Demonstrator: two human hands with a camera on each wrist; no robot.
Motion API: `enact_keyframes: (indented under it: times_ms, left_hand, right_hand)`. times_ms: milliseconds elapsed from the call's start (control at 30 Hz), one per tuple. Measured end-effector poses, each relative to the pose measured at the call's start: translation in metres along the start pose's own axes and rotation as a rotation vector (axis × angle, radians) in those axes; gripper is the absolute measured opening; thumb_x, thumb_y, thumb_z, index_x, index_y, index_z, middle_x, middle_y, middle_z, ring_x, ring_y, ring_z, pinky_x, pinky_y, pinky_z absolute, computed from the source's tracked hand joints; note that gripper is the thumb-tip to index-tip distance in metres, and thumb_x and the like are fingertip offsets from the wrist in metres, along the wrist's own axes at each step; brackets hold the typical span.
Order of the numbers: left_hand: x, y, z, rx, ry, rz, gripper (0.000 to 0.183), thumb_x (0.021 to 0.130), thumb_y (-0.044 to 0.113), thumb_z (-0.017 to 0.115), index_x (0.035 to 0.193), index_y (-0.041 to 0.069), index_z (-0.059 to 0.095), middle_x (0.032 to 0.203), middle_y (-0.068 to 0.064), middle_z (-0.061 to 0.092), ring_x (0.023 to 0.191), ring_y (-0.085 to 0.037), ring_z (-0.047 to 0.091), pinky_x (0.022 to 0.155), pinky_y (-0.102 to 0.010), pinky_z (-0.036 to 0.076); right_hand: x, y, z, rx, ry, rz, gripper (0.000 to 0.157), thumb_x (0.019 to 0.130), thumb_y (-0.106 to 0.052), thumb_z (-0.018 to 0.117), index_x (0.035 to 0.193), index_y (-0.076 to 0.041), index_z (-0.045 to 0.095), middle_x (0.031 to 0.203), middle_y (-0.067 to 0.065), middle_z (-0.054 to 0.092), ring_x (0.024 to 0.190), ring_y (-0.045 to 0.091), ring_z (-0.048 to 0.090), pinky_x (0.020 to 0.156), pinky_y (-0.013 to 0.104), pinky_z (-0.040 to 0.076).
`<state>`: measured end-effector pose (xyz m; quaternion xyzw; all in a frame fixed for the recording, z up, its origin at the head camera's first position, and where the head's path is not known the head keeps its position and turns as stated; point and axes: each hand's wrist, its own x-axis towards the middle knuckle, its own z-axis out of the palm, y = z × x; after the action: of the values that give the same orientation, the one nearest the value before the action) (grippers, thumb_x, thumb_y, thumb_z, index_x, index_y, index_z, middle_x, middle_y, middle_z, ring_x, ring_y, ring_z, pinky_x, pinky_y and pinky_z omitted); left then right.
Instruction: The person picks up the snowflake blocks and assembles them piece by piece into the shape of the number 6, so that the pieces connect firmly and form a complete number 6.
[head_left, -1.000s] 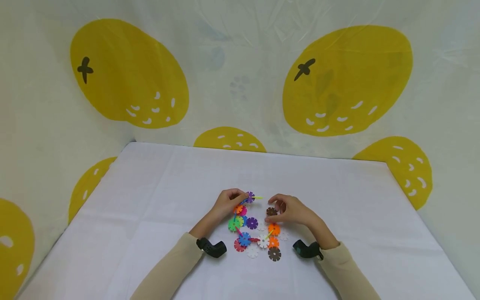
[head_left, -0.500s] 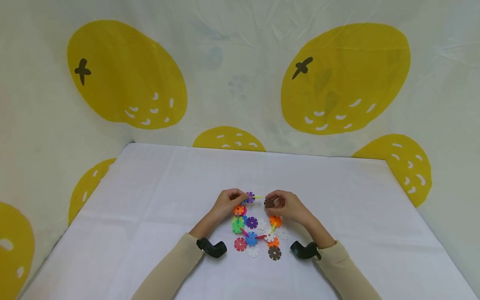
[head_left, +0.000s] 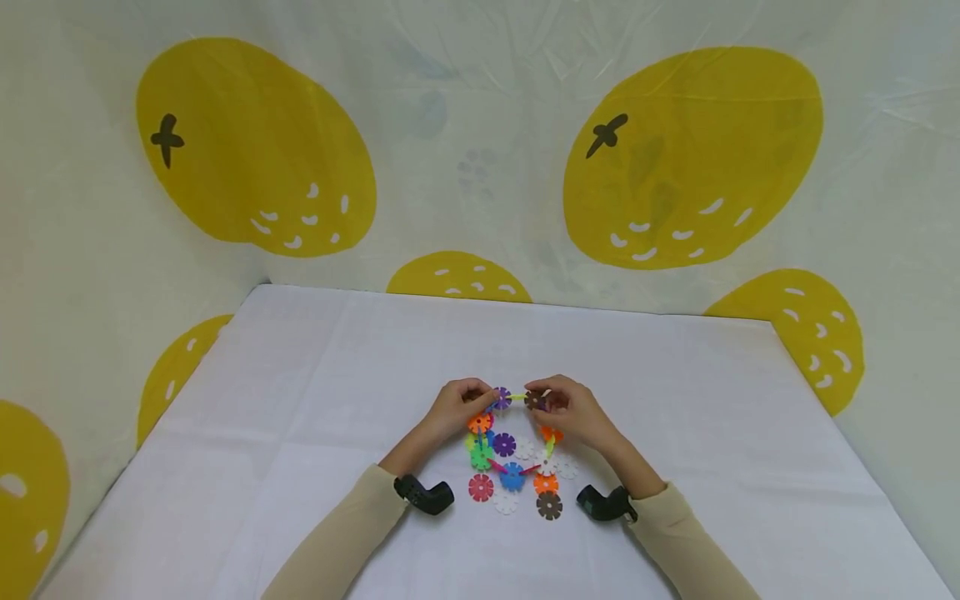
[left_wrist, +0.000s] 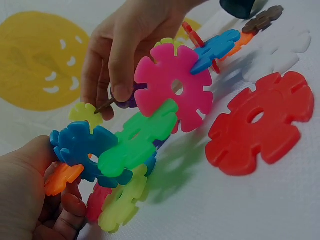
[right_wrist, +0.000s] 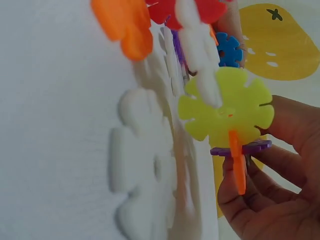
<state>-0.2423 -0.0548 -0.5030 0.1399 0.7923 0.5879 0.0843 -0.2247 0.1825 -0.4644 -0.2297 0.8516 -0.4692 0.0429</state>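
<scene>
My left hand (head_left: 459, 408) grasping a chain of notched discs (head_left: 512, 477) beside its purple disc (head_left: 503, 397), my right hand (head_left: 576, 410) pinching a brown disc (head_left: 533, 401), yellow disc (head_left: 518, 397) edge-on between, chain raised above white cloth (head_left: 360, 358), red disc (head_left: 481, 487) lying loose.

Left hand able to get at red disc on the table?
Likely yes: the red disc lies on the table with nothing covering it. But the left hand holds the linked discs, so it may need to let go first.
</scene>
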Motion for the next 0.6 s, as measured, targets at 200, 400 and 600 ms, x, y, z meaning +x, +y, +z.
enact_keyframes:
  times_ms: [200, 400, 600]
  left_hand:
    - [0.000, 0.000, 0.001, 0.019, -0.004, -0.014, 0.020, 0.094, 0.021, 0.066, 0.098, 0.002, 0.072, 0.083, -0.002, 0.065, 0.072, -0.010, 0.051, 0.065, -0.021, 0.043]
    - [-0.003, 0.008, 0.001, 0.049, -0.004, -0.034, 0.019, 0.095, 0.016, 0.063, 0.101, -0.001, 0.070, 0.089, -0.008, 0.067, 0.074, -0.010, 0.050, 0.067, -0.021, 0.043]
    - [-0.004, 0.011, -0.002, 0.032, -0.024, -0.041, 0.019, 0.096, 0.012, 0.062, 0.101, -0.004, 0.069, 0.090, -0.011, 0.066, 0.075, -0.011, 0.051, 0.068, -0.021, 0.044]
  right_hand:
    - [0.001, 0.002, 0.003, -0.007, 0.016, -0.028, 0.038, 0.081, -0.008, 0.079, 0.116, 0.002, 0.068, 0.103, 0.013, 0.062, 0.084, 0.025, 0.054, 0.073, 0.025, 0.049]
    - [0.003, 0.005, 0.004, -0.091, 0.051, -0.100, 0.035, 0.080, -0.006, 0.080, 0.113, 0.002, 0.070, 0.090, 0.006, 0.057, 0.078, 0.019, 0.053, 0.068, 0.023, 0.046]
    - [0.004, 0.008, 0.005, -0.082, 0.049, -0.183, 0.034, 0.079, -0.003, 0.079, 0.111, 0.006, 0.070, 0.086, 0.006, 0.056, 0.075, 0.020, 0.052, 0.066, 0.024, 0.046]
